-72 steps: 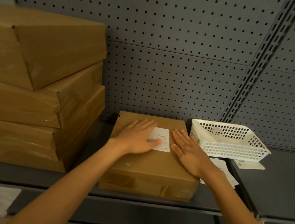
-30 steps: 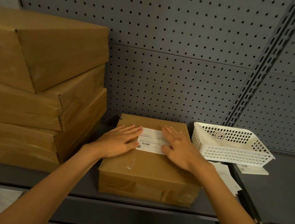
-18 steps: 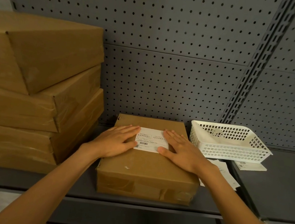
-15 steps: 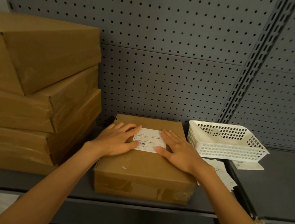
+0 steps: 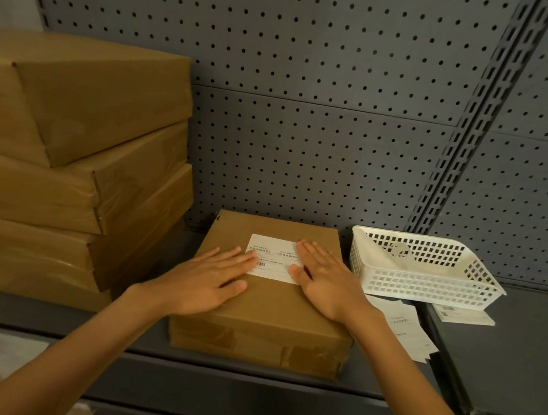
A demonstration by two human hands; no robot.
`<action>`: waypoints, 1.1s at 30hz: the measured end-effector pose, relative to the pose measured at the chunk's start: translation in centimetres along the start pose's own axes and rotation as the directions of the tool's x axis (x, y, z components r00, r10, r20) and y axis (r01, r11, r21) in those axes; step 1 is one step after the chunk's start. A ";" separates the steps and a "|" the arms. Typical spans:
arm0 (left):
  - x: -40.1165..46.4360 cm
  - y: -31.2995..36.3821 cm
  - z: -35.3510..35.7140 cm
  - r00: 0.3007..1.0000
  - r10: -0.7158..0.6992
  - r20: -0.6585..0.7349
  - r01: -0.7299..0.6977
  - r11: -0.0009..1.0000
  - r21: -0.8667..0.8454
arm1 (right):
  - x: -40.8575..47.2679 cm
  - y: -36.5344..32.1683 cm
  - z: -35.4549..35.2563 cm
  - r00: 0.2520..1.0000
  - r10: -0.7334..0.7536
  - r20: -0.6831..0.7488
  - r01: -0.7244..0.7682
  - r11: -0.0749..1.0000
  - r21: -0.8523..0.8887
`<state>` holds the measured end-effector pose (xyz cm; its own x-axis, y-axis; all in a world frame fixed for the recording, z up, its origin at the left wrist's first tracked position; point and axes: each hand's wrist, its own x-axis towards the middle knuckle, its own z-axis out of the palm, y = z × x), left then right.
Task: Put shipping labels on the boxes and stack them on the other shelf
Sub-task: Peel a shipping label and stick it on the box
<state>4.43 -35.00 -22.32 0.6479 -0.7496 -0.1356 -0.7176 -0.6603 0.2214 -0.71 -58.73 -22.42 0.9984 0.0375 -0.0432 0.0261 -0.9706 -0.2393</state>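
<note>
Dim warm light, wide-angle bowed edges, perhaps slightly soft

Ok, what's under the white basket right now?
Loose label sheets stick out from under the white basket at its front, lying on the shelf. How far they run beneath it, or how many, is covered by the basket.

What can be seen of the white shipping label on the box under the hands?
The shipping label is a white paper rectangle printed with small dark text lines and a barcode near its lower left. It lies flat on the top face of the brown cardboard box, toward its far half. The left hand rests flat with fingertips on the label's left edge; the right hand lies flat over its right end, hiding that part.
</note>
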 end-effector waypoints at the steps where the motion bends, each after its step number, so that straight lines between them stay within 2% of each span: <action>1: -0.4 0.1 0.1 1.000 -0.002 -0.010 0.002 1.000 -0.004 | 0.0 0.0 0.0 1.000 -0.004 -0.001 0.004 1.000 -0.002; 6: -0.8 1.0 0.6 0.995 -0.056 -0.082 0.058 0.998 0.018 | -0.2 0.1 -0.2 0.999 -0.039 0.002 0.039 0.999 0.004; 13: -0.6 1.1 1.0 0.993 -0.086 -0.082 0.088 0.996 0.026 | -4.6 -1.4 -0.7 0.995 -0.081 0.066 0.080 0.997 0.008; 19: -0.8 1.3 0.8 0.992 -0.088 -0.086 0.090 0.996 0.020 | -8.9 -1.9 -0.1 0.995 -0.098 0.015 0.097 0.995 0.035; 21: -0.8 1.4 0.5 0.991 -0.091 -0.101 0.088 0.996 -0.034 | -8.5 -1.8 0.0 0.998 -0.064 -0.006 0.065 0.992 0.105; 23: -1.0 1.3 0.1 0.974 -0.133 -0.182 0.091 0.971 -0.222 | -8.1 -1.7 -0.2 0.997 0.007 -0.077 0.012 0.968 0.251; 25: -1.4 1.1 -0.3 0.920 -0.273 -0.283 0.107 0.866 -0.488 | -7.8 -1.3 -0.2 0.973 0.132 -0.189 -0.039 0.903 0.428; 27: -2.2 0.8 -0.6 0.849 -0.463 -0.255 0.176 0.703 -0.689 | -7.8 -1.0 0.1 0.929 0.292 -0.227 -0.090 0.774 0.627; 30: -3.4 0.3 0.2 0.782 -0.623 0.029 0.308 0.346 -0.886 | -7.9 -0.6 1.3 0.870 0.492 -0.030 -0.227 0.453 0.862; 32: -3.7 0.2 0.9 0.773 -0.600 0.204 0.351 0.137 -0.926 | -7.8 -0.3 2.3 0.844 0.521 0.129 -0.279 0.221 0.934; 33: -3.8 0.4 1.2 0.778 -0.577 0.248 0.348 0.066 -0.935 | -7.9 -0.3 2.7 0.842 0.506 0.185 -0.290 0.135 0.948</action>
<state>1.37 -32.42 -22.92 0.8547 -0.2140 -0.4730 0.4165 -0.2613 0.8708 -8.70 -58.10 -24.64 0.8446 -0.4158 -0.3373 -0.3338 0.0837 -0.9389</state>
